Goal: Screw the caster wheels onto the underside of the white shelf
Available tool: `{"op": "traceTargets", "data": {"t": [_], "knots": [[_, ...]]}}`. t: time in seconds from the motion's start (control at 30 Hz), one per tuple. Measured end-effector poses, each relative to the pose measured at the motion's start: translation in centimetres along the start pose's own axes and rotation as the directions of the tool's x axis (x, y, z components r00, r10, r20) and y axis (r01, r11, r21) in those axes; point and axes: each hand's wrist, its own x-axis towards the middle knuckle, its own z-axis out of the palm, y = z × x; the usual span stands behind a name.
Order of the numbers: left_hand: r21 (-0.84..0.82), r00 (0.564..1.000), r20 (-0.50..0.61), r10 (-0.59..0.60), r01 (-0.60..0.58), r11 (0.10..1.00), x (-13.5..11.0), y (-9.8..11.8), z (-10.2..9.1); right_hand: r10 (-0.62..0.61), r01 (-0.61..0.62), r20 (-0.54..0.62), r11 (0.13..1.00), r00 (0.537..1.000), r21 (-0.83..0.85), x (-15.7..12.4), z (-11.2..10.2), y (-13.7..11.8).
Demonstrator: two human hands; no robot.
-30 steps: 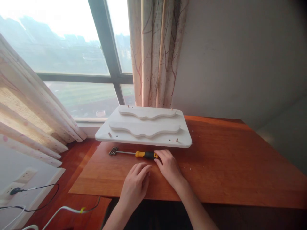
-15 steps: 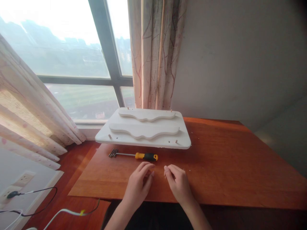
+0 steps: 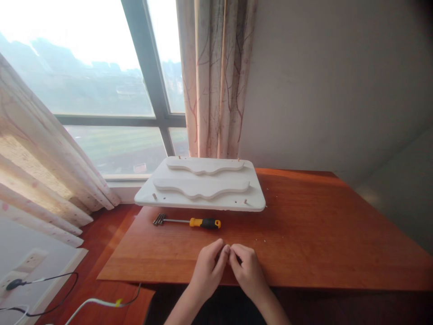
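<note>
Near the table's front edge, my left hand (image 3: 210, 262) and my right hand (image 3: 246, 265) meet at the fingertips, both with curled fingers and thumbs pressed in. Anything pinched between them is hidden or too small to name. Beyond them lies a screwdriver (image 3: 204, 223) with a yellow and black handle, its shaft pointing left. Several dark metal screws (image 3: 158, 219) rest by its tip. Farther back is a white board (image 3: 199, 204) with two wavy-edged white strips standing on it. Short wooden dowels (image 3: 154, 196) stick up near its corners, with small holes beside them.
The reddish-brown wooden table (image 3: 324, 234) stretches to the right, with a few white specks on it. A window and curtains (image 3: 216, 81) stand behind the board. At lower left, cables (image 3: 98, 301) run from a wall socket (image 3: 34, 259).
My hands were apart and have come together at the fingertips. The left moved right and slightly nearer me. The view has shifted a little; the board, screwdriver and screws stay put.
</note>
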Motion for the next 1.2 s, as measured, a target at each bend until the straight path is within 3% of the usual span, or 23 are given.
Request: {"op": "traceTargets", "data": {"t": [1.2], "knots": [[0.066,1.0,0.007,0.024,-0.024,0.998,-0.19,-0.59,0.3,0.012,-0.011,0.005,0.999,1.0,-0.048,-0.25,0.76,0.78]]}}
